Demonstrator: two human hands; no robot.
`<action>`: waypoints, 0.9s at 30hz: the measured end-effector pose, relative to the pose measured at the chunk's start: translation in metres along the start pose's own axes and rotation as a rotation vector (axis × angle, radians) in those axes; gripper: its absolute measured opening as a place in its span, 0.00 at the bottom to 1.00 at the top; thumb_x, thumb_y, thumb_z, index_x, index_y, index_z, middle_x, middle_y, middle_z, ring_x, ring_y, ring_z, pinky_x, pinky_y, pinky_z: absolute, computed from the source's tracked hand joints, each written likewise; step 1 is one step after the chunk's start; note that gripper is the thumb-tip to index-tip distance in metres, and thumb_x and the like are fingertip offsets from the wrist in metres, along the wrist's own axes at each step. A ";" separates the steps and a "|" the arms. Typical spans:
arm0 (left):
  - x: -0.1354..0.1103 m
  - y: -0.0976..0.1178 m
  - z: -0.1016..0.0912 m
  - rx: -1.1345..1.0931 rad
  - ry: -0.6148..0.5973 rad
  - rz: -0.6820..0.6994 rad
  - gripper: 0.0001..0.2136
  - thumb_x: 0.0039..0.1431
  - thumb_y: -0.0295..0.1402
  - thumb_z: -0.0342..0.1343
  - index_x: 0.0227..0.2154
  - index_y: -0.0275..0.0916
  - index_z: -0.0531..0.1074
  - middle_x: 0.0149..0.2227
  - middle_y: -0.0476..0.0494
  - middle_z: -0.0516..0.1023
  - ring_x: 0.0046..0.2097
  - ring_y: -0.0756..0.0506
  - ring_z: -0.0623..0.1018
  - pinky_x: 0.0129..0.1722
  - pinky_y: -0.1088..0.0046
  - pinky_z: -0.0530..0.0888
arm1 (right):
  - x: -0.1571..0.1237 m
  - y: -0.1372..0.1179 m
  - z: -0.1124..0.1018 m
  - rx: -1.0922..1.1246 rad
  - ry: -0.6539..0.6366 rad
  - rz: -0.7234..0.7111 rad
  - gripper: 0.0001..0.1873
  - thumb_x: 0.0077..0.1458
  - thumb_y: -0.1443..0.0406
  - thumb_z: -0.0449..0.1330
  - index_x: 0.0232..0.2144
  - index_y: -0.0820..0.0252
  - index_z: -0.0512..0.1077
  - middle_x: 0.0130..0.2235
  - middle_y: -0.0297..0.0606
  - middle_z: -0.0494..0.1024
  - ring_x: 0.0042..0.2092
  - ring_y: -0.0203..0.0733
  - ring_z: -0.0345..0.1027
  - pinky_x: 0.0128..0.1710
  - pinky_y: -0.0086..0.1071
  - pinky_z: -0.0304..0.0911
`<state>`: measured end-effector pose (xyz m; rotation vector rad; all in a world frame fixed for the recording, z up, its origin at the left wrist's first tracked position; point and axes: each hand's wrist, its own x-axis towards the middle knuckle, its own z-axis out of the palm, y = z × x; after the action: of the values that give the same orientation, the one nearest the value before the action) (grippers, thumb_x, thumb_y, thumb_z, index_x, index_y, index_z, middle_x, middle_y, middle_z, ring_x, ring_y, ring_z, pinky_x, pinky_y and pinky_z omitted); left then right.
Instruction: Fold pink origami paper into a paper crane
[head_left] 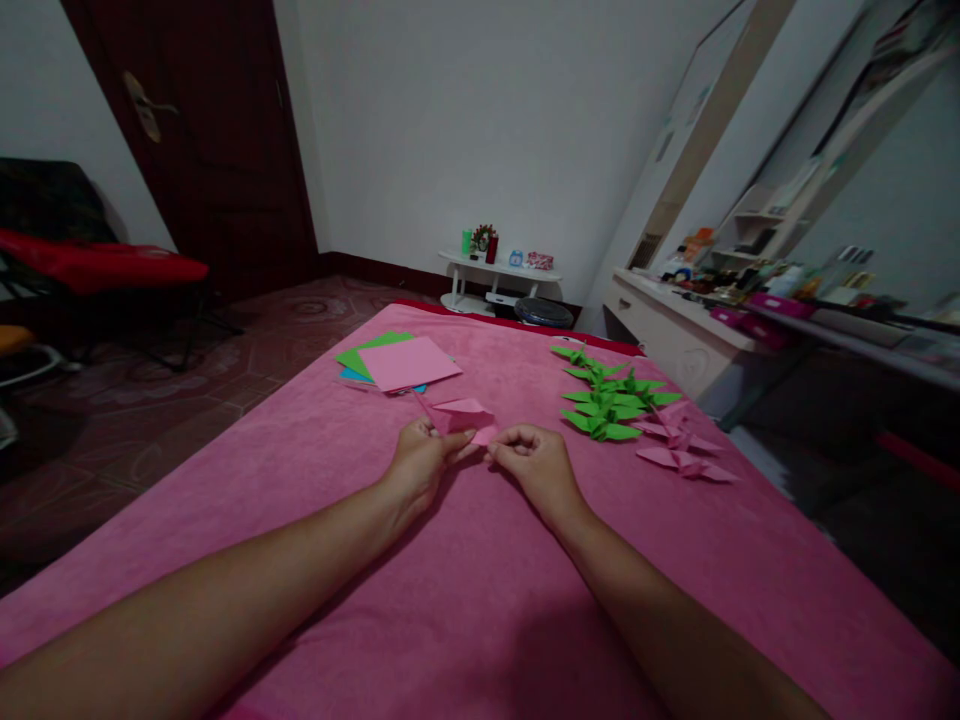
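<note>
A partly folded pink paper piece (466, 415) lies on the pink cloth-covered surface (465, 580) between my hands. My left hand (420, 462) pinches its left side, fingers closed on the paper. Fingers curled, my right hand (531, 462) pinches the paper's right tip. A stack of square sheets, pink on top (409, 362) with green and blue beneath, lies just beyond my left hand. To the right sit several folded green paper cranes (606, 400) and a few pink ones (681, 448).
A dark door (202, 130) and a red chair (97, 265) stand at the left. A small white shelf with trinkets (499, 268) is against the far wall. A cluttered dresser (720, 310) with a mirror stands at the right.
</note>
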<state>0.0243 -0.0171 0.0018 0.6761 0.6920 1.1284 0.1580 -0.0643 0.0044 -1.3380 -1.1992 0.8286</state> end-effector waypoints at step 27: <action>0.001 0.006 -0.004 0.209 -0.169 -0.158 0.11 0.42 0.19 0.60 0.32 0.25 0.73 0.33 0.33 0.79 0.30 0.44 0.79 0.30 0.70 0.78 | 0.000 0.005 -0.004 -0.016 0.050 -0.081 0.14 0.40 0.64 0.65 0.30 0.62 0.67 0.26 0.30 0.68 0.26 0.31 0.62 0.25 0.25 0.60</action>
<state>0.0184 -0.0139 0.0040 0.8686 0.7115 0.8503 0.1623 -0.0648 0.0004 -1.3071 -1.2151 0.7256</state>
